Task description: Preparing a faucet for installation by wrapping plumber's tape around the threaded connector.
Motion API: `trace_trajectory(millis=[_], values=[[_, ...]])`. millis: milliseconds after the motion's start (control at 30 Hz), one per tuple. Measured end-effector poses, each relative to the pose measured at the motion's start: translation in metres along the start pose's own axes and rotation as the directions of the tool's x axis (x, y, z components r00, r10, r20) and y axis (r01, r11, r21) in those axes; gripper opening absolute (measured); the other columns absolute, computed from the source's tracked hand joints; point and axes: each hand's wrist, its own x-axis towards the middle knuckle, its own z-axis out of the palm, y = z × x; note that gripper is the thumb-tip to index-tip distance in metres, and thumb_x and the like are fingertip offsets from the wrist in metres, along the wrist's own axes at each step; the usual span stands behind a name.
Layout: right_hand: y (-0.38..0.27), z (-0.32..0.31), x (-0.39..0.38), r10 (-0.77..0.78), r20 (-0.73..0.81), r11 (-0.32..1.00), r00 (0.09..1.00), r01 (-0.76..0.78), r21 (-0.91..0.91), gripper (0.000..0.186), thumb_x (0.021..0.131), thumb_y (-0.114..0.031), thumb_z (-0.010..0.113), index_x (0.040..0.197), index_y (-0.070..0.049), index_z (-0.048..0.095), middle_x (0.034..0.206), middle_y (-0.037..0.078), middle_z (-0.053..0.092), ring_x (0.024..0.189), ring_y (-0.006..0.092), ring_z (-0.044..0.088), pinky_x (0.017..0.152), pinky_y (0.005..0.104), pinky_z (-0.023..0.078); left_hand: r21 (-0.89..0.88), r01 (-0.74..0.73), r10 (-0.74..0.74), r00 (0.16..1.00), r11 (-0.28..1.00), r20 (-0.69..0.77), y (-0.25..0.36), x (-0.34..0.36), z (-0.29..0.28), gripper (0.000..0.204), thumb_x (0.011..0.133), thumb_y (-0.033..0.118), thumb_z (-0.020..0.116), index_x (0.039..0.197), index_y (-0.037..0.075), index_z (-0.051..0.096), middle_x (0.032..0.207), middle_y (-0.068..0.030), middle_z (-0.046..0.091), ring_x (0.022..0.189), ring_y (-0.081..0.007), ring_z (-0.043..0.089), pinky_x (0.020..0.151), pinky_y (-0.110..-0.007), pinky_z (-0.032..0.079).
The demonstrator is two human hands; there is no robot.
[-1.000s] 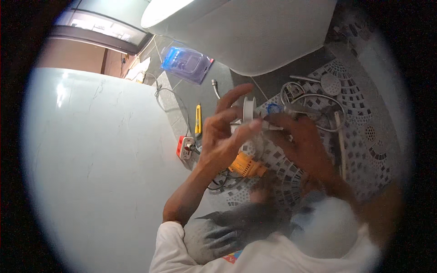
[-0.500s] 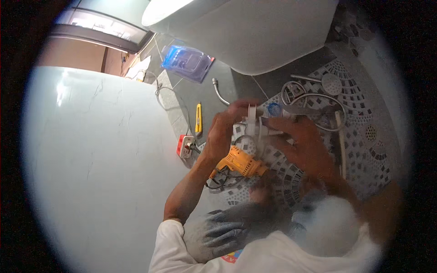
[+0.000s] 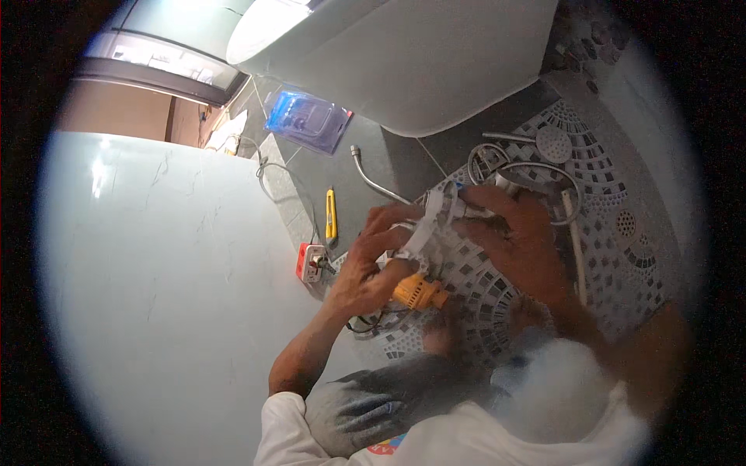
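Between my hands runs a pale, blurred white strip [image 3: 423, 233] that looks like tape. My left hand [image 3: 369, 268] is curled, its thumb and fingers pinching the strip's lower end. My right hand [image 3: 509, 233] has bent fingers closed at the upper end, where a small bit of blue shows; what exactly they grip is partly hidden. Just below my left hand, an orange power drill [image 3: 420, 293] lies on the mosaic floor, its handle covered by that hand. Its dark cord curls close by.
Left of my hands are a yellow utility knife [image 3: 331, 213] and a red-and-white socket block [image 3: 311, 262]. A bent metal tube [image 3: 377, 183], a clear blister pack [image 3: 309, 120] and a white tub [image 3: 443, 70] lie beyond. At right are a shower head [image 3: 554, 144] and its hose [image 3: 579, 194].
My left hand has moved down and left with the strip, which now slants between both hands. The blue ring seen by my right hand is mostly hidden. The whole view has shifted slightly.
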Motion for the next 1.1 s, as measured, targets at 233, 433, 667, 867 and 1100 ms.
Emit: trace_trajectory(millis=[233,433,667,867,1100], values=[[-0.011,0.002,-0.01,-0.07,0.122,0.995,0.99,0.077,-0.055,0.032,0.083,-0.019,0.071,0.113,-0.009,0.065,0.103,0.02,0.065,0.095,0.0379,0.061,0.083,0.0473,0.048,-0.301,0.012,-0.043,0.994,0.953,-0.097,0.011,0.035,0.001,0.047,0.09,0.036,0.049,0.111,-0.003,0.063,0.129,-0.0144,0.056,0.116,-0.0244,0.053,0.097,-0.039,0.043],[-0.005,0.002,-0.004,-0.119,0.033,0.986,0.992,0.122,-0.112,0.03,0.084,-0.019,0.07,0.111,-0.008,0.064,0.104,0.019,0.064,0.094,0.0383,0.06,0.084,0.0482,0.047,-0.068,-0.175,0.155,0.96,0.982,-0.235,0.039,0.027,0.01,0.038,0.082,0.03,0.068,0.099,-0.004,0.068,0.13,-0.0198,0.053,0.123,-0.0285,0.049,0.098,-0.042,0.041],[-0.008,-0.003,0.001,0.008,0.05,1.0,0.999,-0.009,0.006,0.028,0.084,-0.018,0.069,0.108,-0.003,0.064,0.103,0.02,0.064,0.093,0.0385,0.061,0.085,0.0482,0.046,0.177,-0.184,0.208,0.969,0.967,-0.13,0.008,0.007,0.011,0.034,0.071,0.017,0.07,0.1,-0.002,0.068,0.133,-0.0213,0.051,0.135,-0.0322,0.035,0.108,-0.047,0.027],[-0.013,0.002,-0.003,-0.104,0.059,0.994,0.993,0.105,-0.007,0.029,0.083,-0.017,0.071,0.108,-0.004,0.065,0.101,0.019,0.066,0.094,0.0347,0.063,0.082,0.0435,0.05,-0.32,-0.037,0.004,0.995,0.947,-0.103,-0.006,0.031,0.006,0.041,0.081,0.017,0.049,0.112,-0.006,0.063,0.128,-0.015,0.054,0.125,-0.0252,0.045,0.102,-0.04,0.037],[-0.019,0.0,-0.001,-0.086,0.136,0.996,0.987,0.088,-0.006,0.031,0.082,-0.016,0.07,0.112,-0.006,0.065,0.101,0.019,0.066,0.094,0.037,0.063,0.084,0.0469,0.048,-0.329,-0.096,0.001,0.961,0.939,-0.275,0.032,0.036,0.012,0.032,0.087,0.031,0.063,0.095,0.002,0.072,0.137,-0.0133,0.051,0.129,-0.0259,0.042,0.106,-0.043,0.034]])
